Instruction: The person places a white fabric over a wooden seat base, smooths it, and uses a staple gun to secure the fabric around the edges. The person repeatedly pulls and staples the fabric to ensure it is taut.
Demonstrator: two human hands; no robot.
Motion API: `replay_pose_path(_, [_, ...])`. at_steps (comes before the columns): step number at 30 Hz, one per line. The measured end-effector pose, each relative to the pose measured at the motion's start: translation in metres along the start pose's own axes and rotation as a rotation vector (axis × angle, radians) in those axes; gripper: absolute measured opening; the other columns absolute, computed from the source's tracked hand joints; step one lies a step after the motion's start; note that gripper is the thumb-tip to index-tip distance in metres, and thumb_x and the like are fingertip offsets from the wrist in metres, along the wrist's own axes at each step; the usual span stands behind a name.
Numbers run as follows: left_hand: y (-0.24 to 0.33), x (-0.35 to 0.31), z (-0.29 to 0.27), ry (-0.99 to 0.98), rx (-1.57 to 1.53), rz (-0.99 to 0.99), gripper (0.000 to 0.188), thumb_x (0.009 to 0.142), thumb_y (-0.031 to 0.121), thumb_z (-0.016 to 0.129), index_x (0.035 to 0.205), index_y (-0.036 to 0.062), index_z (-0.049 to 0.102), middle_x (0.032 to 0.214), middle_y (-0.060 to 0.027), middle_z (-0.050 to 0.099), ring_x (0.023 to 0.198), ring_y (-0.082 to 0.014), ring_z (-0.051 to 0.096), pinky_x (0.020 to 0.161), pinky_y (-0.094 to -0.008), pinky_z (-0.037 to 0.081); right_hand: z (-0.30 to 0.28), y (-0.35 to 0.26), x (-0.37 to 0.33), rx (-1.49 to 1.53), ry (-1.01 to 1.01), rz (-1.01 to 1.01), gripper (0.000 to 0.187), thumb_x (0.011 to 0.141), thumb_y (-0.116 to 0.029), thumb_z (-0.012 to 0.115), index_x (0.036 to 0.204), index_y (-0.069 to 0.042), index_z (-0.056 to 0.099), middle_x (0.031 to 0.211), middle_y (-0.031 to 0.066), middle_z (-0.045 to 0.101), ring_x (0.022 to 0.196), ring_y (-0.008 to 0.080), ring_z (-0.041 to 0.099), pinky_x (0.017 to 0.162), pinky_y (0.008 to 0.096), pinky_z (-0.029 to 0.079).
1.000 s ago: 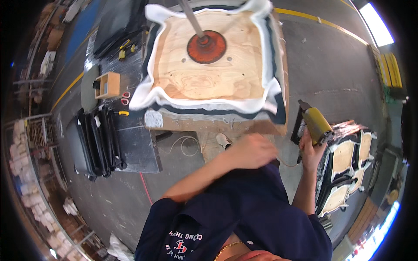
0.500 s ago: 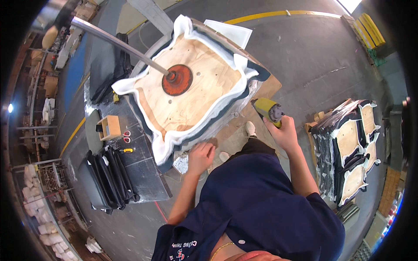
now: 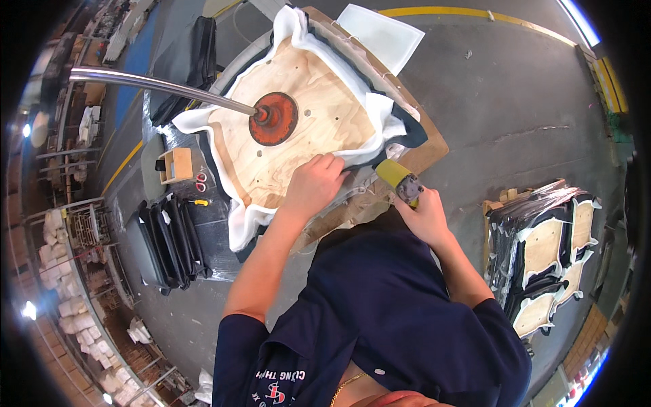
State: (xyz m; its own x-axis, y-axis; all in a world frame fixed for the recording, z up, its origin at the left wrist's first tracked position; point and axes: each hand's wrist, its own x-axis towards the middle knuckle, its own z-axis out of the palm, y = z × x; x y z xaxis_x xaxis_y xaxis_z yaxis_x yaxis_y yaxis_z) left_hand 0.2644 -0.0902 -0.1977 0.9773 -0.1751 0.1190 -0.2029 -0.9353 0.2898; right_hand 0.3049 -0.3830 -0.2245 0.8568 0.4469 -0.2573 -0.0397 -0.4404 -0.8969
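Note:
In front of me a square plywood seat panel point(image 3: 291, 166) lies with white padding point(image 3: 237, 220) and dark cover fabric point(image 3: 407, 132) turned up around its edges. A round red press pad point(image 3: 274, 129) on a metal rod point(image 3: 163, 88) bears down on the wood. My left hand point(image 3: 315, 183) is closed over the near edge of the padding and fabric, fingertips toward the wood. My right hand point(image 3: 422, 216) grips a yellow staple gun point(image 3: 393, 176), held just off the panel's near right side. Its trigger is hidden by my fingers.
Left, a dark table carries folded black covers point(image 3: 166, 244), a small wooden box point(image 3: 178, 165), red-handled scissors point(image 3: 201, 182) and a yellow-handled tool point(image 3: 198, 202). Stacked seat panels point(image 3: 542, 247) stand at right. A white sheet point(image 3: 380, 37) lies behind the panel.
My left hand has moved up from below the panel onto its near edge. My right hand has brought the staple gun leftward, closer to the panel.

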Motion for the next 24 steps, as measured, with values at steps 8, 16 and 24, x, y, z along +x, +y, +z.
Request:
replay_pose_path(8, [-0.031,0.029,-0.021,-0.174,0.039,0.182,0.020,0.097,0.025,0.083,0.086,0.0114,0.074,0.083,-0.0021,0.069,0.083,-0.0239,0.069,0.075,-0.0413,0.057,0.030,0.020,-0.006,-0.108,0.076,-0.017,0.049,0.091,-0.015,0.083,0.139,-0.005,0.075,0.106,0.0269,0.082,0.101,0.0482,0.079,0.089,0.0512,0.064])
replay_pose_path(16, [-0.115,0.052,-0.007,-0.324,-0.298,0.139,0.023,0.101,0.033,0.084,0.091,0.0136,0.078,0.083,-0.0010,0.071,0.102,-0.0242,0.066,0.107,-0.0484,0.041,0.038,-0.014,0.002,-0.045,0.103,0.042,0.036,0.095,-0.016,0.084,0.127,-0.001,0.077,0.101,0.0235,0.082,0.095,0.0454,0.081,0.085,0.0463,0.063])
replay_pose_path(24, [-0.141,0.044,0.022,-0.215,-0.511,0.218,0.027,0.105,0.034,0.081,0.087,0.0138,0.075,0.085,-0.0004,0.069,0.102,-0.0242,0.063,0.105,-0.0475,0.036,0.040,-0.099,0.016,-0.351,-0.013,0.092,0.029,0.101,-0.023,0.082,0.110,0.004,0.077,0.085,0.0267,0.077,0.080,0.0457,0.079,0.077,0.0486,0.060])
